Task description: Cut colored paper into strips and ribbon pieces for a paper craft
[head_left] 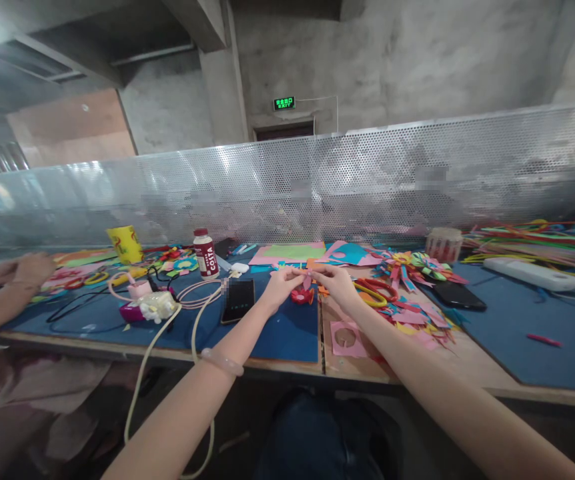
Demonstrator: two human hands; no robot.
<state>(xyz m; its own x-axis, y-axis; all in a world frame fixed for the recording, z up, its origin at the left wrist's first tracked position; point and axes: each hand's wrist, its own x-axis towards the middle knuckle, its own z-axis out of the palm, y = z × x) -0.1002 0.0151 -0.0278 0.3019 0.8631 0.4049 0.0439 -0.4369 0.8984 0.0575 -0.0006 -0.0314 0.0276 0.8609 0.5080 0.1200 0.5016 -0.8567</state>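
My left hand [281, 288] and my right hand [336, 287] meet above the table, fingertips pinched together on a small pink paper flower piece [307, 279]. Its petal-like part hangs down between the two hands. Just below lies a red paper flower [302, 296] on the blue mat [287, 337]. To the right of my right hand are scissors with yellow and red handles [375, 293]. Near my right forearm, a pink paper square with a round hole [346, 339] rests on the bare wood. A dark phone [239, 301] lies left of my left hand.
Paper scraps [420, 317] and a heap of coloured strips [412, 267] spread to the right, near a black phone [460, 295] and power strip [535, 275]. Leftward stand a Costa bottle [206, 255], cables [200, 293] and a yellow cup [125, 245]. Another person's hands [35, 268] are far left.
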